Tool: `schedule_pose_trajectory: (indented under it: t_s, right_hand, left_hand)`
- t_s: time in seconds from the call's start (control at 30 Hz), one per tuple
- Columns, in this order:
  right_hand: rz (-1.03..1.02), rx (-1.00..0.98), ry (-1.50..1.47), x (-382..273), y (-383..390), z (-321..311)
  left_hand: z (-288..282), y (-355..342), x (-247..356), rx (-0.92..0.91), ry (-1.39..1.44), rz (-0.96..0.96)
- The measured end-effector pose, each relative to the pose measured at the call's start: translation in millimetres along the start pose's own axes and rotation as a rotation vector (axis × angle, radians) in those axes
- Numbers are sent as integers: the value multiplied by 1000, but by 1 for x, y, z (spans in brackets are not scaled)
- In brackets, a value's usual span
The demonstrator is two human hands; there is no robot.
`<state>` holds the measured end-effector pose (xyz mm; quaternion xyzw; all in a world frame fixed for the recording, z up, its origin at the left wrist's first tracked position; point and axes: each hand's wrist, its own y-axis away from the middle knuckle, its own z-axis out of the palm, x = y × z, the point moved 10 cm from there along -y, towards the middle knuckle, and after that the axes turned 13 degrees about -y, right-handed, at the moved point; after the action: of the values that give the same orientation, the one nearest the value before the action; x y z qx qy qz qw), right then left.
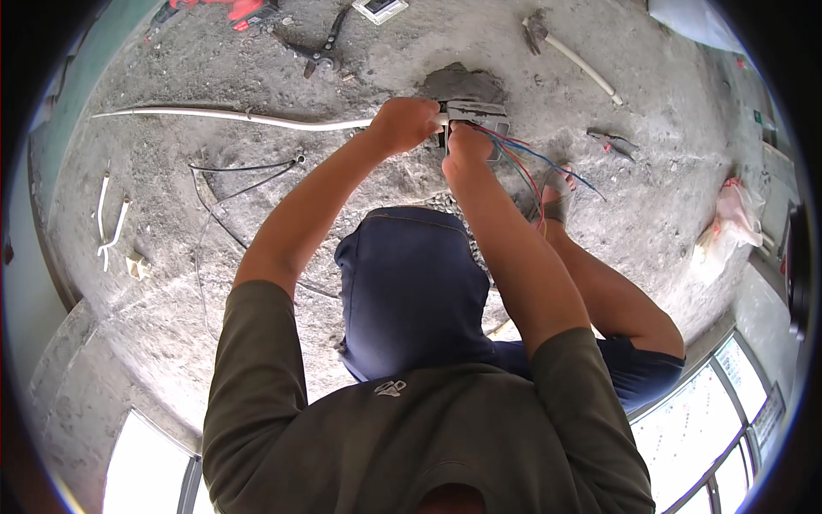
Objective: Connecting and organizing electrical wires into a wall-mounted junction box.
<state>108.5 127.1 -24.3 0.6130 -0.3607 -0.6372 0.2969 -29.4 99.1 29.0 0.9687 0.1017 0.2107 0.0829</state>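
My left hand is closed round the right end of a long white conduit pipe, which runs off to the left across the rough floor. The pipe's tip meets the left side of a grey box set by a dark hole in the concrete. Against the near side of that box is my right hand, its fingers curled and partly hidden inside or behind the rim. Red, blue and green wires come out beside the right hand and trail to the right. Whether the right fingers grip the box or the wires is hidden.
Beyond my hands lie large pliers, a red power tool and a hammer. Small pliers are to the right, near my foot. A black cable loops at left; a plastic bag lies far right.
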Motion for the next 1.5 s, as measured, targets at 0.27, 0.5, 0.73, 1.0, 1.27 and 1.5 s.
schedule_pose_trajectory:
  t_s: [0.27,0.5,0.73,1.0,1.27,1.5]
  right_hand:
    - [-517,-39,701,-14,-66,-13]
    - [-85,30,9,-23,-2,-11]
    - [13,35,-89,-12,-10,-17]
    - [-30,-40,16,-19,-19,-16]
    - [95,132,-10,-16,21,-20]
    - [-145,-17,263,-17,-94,-42]
  left_hand:
    - [15,-32,25,-221,33,21]
    - [-4,-11,26,175,-47,-27]
    - [7,-32,10,-226,174,-9]
    - [-2,-25,27,23,43,4]
    - [24,-32,13,-450,267,-11]
    - [-16,-37,51,203,176,127]
